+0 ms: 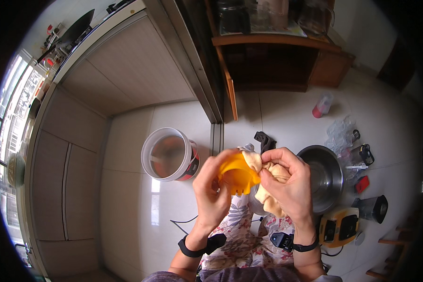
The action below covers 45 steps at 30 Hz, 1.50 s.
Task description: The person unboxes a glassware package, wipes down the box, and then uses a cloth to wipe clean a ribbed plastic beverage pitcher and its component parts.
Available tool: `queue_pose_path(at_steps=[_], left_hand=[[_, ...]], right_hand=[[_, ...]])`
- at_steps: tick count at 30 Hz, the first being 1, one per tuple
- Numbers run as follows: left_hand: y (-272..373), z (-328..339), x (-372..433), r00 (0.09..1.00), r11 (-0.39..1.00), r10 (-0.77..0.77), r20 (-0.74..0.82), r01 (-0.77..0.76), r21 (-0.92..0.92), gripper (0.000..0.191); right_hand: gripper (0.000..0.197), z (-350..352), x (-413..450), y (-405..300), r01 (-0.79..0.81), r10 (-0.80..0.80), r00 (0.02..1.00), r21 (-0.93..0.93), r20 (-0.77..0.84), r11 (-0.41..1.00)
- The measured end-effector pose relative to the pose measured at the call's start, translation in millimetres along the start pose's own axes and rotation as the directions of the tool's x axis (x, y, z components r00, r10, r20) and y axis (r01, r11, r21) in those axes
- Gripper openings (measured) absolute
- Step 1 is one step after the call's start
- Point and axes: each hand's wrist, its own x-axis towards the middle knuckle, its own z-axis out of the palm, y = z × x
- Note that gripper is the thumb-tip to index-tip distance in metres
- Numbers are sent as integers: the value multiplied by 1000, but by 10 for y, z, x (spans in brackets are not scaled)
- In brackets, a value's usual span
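Note:
My left hand grips a hollow yellow plastic part by its left side, the thumb below and fingers above. A cream cloth is pinched between the thumb and fingers of my right hand. One fold of that cloth lies against the right rim of the yellow part, and the rest hangs down beneath my right hand. Both hands are close together above my knees. Behind my right hand, partly hidden by it, stands a wide stainless steel basin.
A white bucket with murky water stands at the left. Dark cloth lies beyond my hands. At the right are a yellow appliance with a cord, a dark container, clear plastic pieces and a red-based cup. A wooden cabinet stands ahead.

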Motion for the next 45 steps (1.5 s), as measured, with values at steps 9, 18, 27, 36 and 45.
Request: queue_pose_path(at_steps=[9, 18, 27, 36, 45], left_hand=[[6, -102, 141, 982, 890, -191, -10, 169, -423, 34], [-62, -48, 62, 953, 792, -276, 123, 298, -533, 33], [-438, 260, 423, 993, 779, -105, 54, 115, -617, 34], [-740, 792, 1167, 987, 655, 99, 129, 33, -755, 31], [-974, 950, 1157, 988, 659, 83, 130, 44, -751, 34]], right_hand=[[16, -75, 50, 54, 130, -137, 987, -81, -81, 988], [15, -3, 202, -22, 193, -231, 962, -233, -147, 953], [13, -219, 367, -32, 178, -213, 973, -303, -89, 936], [14, -516, 801, -64, 258, -328, 944, -556, -29, 790], [14, -624, 1005, -117, 77, -88, 996, -651, 16, 755]])
